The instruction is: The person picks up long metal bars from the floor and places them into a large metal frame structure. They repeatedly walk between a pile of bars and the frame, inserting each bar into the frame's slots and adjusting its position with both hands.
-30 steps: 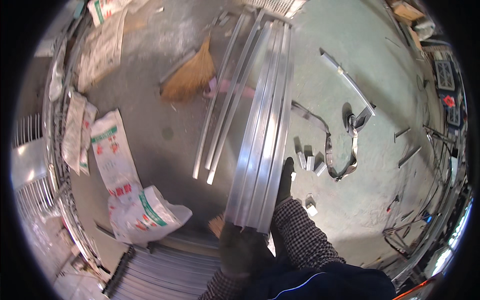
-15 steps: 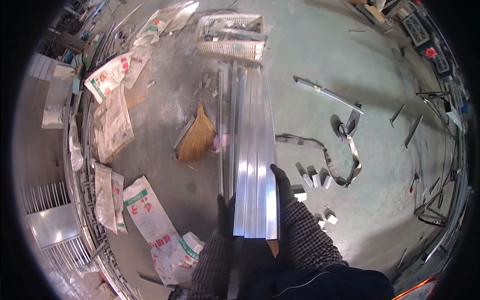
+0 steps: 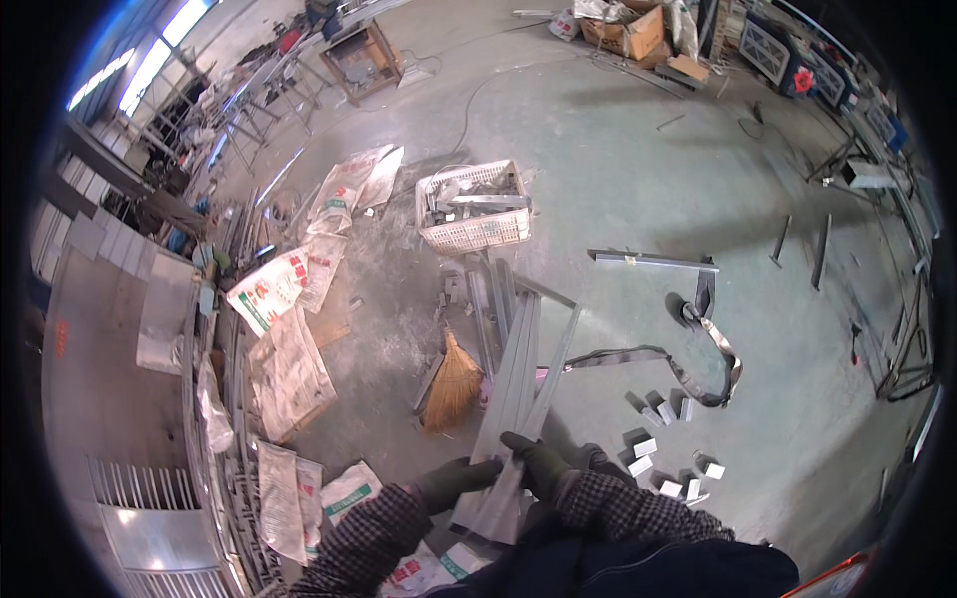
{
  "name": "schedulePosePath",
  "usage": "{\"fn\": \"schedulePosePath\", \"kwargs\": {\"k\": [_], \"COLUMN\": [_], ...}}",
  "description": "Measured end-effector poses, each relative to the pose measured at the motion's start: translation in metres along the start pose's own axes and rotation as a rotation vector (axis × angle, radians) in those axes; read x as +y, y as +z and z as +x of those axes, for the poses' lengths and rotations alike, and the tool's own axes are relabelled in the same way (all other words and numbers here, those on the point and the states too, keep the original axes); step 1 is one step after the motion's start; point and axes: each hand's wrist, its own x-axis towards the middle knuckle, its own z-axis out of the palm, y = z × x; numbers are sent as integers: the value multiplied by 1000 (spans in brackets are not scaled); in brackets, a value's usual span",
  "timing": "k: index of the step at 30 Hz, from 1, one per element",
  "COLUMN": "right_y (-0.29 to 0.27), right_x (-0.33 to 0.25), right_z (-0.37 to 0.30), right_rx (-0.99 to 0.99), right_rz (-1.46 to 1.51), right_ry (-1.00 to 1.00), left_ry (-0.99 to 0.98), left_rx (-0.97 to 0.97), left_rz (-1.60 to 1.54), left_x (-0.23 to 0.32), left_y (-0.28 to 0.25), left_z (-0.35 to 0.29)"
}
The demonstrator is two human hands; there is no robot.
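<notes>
A bundle of long silvery metal profiles [image 3: 515, 384] slants up and away from me, its near end close to my body. My left hand [image 3: 457, 484], in a dark glove, grips its left side with the fingers lying across the profiles. My right hand [image 3: 538, 466], gloved too, holds the right side, thumb over the top. Toward the far end one profile [image 3: 560, 367] splays off to the right of the others. Beyond the hands, a straw broom [image 3: 454, 387] lies on the floor left of the bundle. The undersides of the profiles and some fingertips are hidden.
A white plastic basket [image 3: 474, 237] of metal offcuts stands ahead. Printed sacks [image 3: 291, 369] lie at the left beside long metal bars. On the right are a curled strap [image 3: 726, 371], a loose bar [image 3: 653, 261] and several short cut blocks [image 3: 643, 448].
The profiles have tilted to the right at their far end, and one has spread from the rest. Both hands have shifted onto the bundle's near part. My view has risen toward the room's far side.
</notes>
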Motion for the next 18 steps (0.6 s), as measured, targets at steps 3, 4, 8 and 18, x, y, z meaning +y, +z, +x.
{"fn": "schedulePosePath", "kwargs": {"k": [3,4,8,18], "right_y": [29,35,53,69], "right_x": [-1,-5,-30,-86], "right_z": [-3,-2,9,60], "right_rx": [-53,-98,-198,-364], "right_rz": [-23,-20,-23,222], "right_ry": [125,88,99,645], "left_ry": [-152,-163,-224,-182], "left_rx": [99,88,164,122], "left_rz": [-19,-31,278,590], "left_x": [40,57,121,205], "left_y": [-15,-17,-14,-14], "left_z": [-26,-30,-39,-23]}}
